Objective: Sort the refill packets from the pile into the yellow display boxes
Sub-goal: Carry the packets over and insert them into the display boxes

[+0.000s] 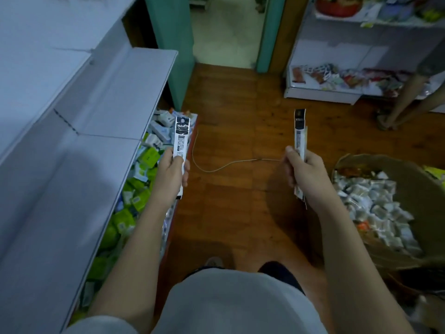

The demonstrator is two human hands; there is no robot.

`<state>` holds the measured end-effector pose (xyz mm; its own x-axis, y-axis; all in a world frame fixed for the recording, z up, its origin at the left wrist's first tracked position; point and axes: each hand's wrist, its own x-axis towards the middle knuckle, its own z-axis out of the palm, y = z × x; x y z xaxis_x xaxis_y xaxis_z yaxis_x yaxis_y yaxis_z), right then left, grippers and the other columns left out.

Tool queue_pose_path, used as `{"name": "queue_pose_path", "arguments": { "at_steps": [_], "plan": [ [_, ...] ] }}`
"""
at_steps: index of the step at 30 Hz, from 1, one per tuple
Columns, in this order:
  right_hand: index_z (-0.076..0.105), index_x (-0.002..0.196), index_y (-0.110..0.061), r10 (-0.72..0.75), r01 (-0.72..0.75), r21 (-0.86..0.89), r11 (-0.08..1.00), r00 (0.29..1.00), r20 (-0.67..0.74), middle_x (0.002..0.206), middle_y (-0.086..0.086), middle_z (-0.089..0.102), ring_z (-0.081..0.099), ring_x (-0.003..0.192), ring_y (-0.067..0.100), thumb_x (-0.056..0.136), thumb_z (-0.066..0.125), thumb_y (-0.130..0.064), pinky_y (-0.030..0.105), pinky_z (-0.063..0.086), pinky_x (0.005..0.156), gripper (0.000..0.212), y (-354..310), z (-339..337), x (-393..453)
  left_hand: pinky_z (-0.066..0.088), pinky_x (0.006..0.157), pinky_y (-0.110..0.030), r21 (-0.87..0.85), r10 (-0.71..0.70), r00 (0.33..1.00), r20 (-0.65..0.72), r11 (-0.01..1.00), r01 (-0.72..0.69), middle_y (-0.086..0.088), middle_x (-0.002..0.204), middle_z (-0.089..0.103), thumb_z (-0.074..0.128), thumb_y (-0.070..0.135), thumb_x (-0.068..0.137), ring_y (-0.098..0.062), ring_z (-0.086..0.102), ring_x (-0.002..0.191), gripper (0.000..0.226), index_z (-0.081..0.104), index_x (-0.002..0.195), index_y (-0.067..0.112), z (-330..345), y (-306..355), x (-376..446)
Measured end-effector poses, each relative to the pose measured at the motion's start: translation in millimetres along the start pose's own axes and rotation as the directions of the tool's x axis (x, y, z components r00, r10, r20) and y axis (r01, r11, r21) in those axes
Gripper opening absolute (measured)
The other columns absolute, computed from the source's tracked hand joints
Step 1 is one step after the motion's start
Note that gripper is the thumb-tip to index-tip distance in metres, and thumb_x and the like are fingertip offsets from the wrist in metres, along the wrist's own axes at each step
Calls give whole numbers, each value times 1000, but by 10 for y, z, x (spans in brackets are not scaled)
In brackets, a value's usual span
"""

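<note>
Now, with my left hand (pixel 172 169) gripping one packet (pixel 181 145) upright and my right hand (pixel 304 172) pinching a few more (pixel 299 138) above the floor, no yellow boxes in sight, I should check each label before placing.

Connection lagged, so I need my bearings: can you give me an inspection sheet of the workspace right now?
Surface: wooden floor; white shelf at left.
Job's things: left packet and right packet, both held upright; no yellow display boxes seen.
Clutter: green and white packs under the shelf; sack of white packets at right.
Grippers: left hand grips one packet; right hand grips the other.
Cables: thin wire on the floor.
Surroundings: doorway; another person's leg; stocked shelf.
</note>
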<state>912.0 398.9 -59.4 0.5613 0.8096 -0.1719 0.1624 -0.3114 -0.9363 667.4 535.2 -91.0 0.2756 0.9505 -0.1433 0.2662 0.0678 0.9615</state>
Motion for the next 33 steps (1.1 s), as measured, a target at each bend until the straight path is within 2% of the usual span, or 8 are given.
{"name": "queue_pose_path", "arguments": {
  "at_steps": [6, 11, 13, 15, 19, 26, 30, 33],
  "plan": [
    [57, 84, -11, 95, -94, 53, 994, 995, -27, 67, 4, 52, 49, 55, 15, 104, 49, -36, 26, 40, 49, 33, 12, -103, 953, 47, 47, -26, -45, -41, 996, 79, 998, 45, -8, 77, 55, 31, 3, 100, -16, 50, 54, 30, 49, 124, 12, 425, 239, 992],
    [55, 78, -13, 77, -78, 36, 996, 997, 22, 62, 2, 50, 47, 53, 14, 104, 48, -32, 26, 39, 50, 33, -20, -229, 2024, 47, 55, -31, 36, -57, 998, 41, 998, 55, -8, 79, 57, 34, 3, 99, -17, 52, 58, 23, 54, 107, 9, 925, 392, 1875],
    [55, 78, -13, 70, -72, 49, 996, 997, 38, 61, 0, 50, 46, 51, 12, 104, 49, -30, 24, 39, 48, 32, -162, -308, 2478, 46, 60, -32, 79, -57, 998, -8, 995, 57, -8, 80, 60, 35, 5, 98, -17, 55, 60, 21, 54, 106, 7, 1068, 542, 2238],
    [56, 79, -13, 58, -61, 76, 995, 998, 41, 61, -2, 49, 46, 50, 10, 104, 51, -31, 23, 39, 47, 31, -342, -410, 2928, 47, 60, -26, 87, -62, 995, -81, 994, 69, -4, 78, 62, 37, 6, 99, -11, 58, 60, 21, 57, 104, 9, 1166, 729, 2562],
    [59, 86, -12, -2, -6, 106, 994, 997, 79, 64, -3, 50, 46, 51, 9, 104, 50, -32, 21, 39, 47, 28, -619, -528, 3789, 49, 56, -27, -104, -70, 977, -199, 993, 50, -3, 76, 63, 39, 6, 100, -13, 58, 61, 26, 60, 98, 20, 1309, 929, 3146],
    [60, 79, -13, 144, -155, 42, 987, 969, 201, 63, 2, 50, 45, 53, 15, 103, 53, -27, 26, 36, 48, 29, -542, -252, 4855, 47, 55, -32, -151, -201, 947, -252, 974, 167, -8, 71, 58, 36, 4, 102, -18, 54, 58, 26, 57, 108, 16, 1488, 865, 3843],
    [60, 81, -13, 166, -170, -6, 985, 952, 257, 65, 2, 51, 45, 53, 14, 103, 53, -28, 27, 37, 50, 27, -645, 57, 5582, 49, 54, -25, -138, -217, 931, -293, 973, 183, -8, 75, 58, 36, 9, 103, -17, 54, 62, 22, 57, 111, 11, 1417, 813, 4494],
    [62, 83, -13, 135, -131, -35, 991, 948, 288, 64, -1, 52, 47, 55, 13, 103, 53, -30, 28, 38, 52, 27, -923, 276, 6158, 47, 56, -28, -170, -193, 926, -326, 975, 143, -3, 72, 58, 34, 9, 103, -15, 53, 58, 23, 57, 103, 11, 1329, 877, 5098]
  ]
}}
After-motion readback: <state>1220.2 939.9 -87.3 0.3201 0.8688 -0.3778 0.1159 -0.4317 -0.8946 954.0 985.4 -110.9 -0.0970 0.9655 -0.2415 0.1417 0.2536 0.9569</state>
